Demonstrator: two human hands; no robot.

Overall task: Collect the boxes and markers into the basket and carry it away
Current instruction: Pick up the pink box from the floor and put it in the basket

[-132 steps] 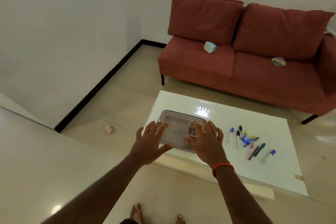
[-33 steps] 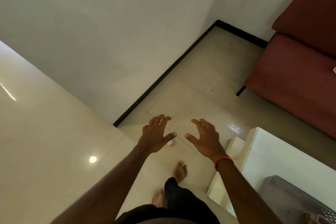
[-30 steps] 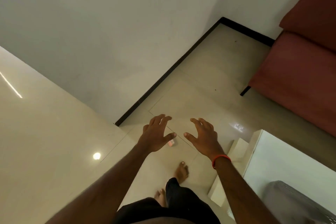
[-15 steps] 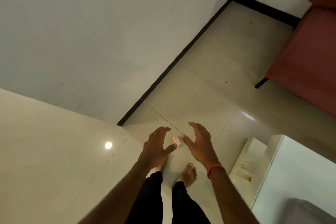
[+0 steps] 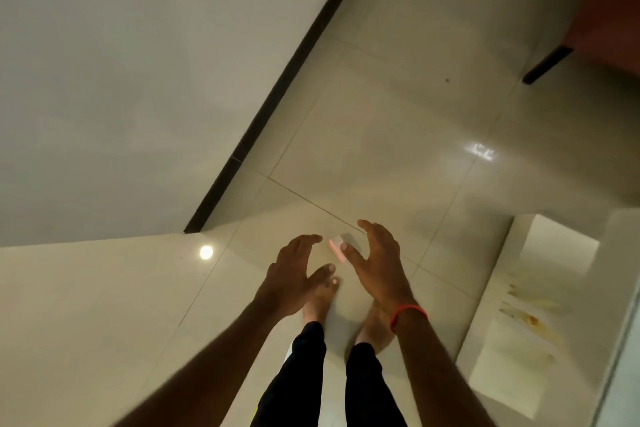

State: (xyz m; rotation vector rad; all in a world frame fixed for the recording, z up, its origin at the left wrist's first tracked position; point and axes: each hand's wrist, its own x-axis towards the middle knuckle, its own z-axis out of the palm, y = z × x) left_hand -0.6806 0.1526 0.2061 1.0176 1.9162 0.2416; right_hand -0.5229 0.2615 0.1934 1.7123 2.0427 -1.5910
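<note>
The person now stands away from the table (image 5: 554, 263); only its corner shows at the right, and the basket and markers are out of view. The sofa (image 5: 609, 3) shrinks to a corner at the upper right. The hands, earlier spread over the basket, now reach down to the pink box (image 5: 341, 242) on the floor (image 5: 398, 135). The left hand (image 5: 294, 274) is just left of it, the right hand (image 5: 375, 260) just right, closer together than a second ago. The right thumb's tip overlaps the box; contact cannot be told. The feet (image 5: 320, 298), striding before, now stand side by side just behind the box.
</note>
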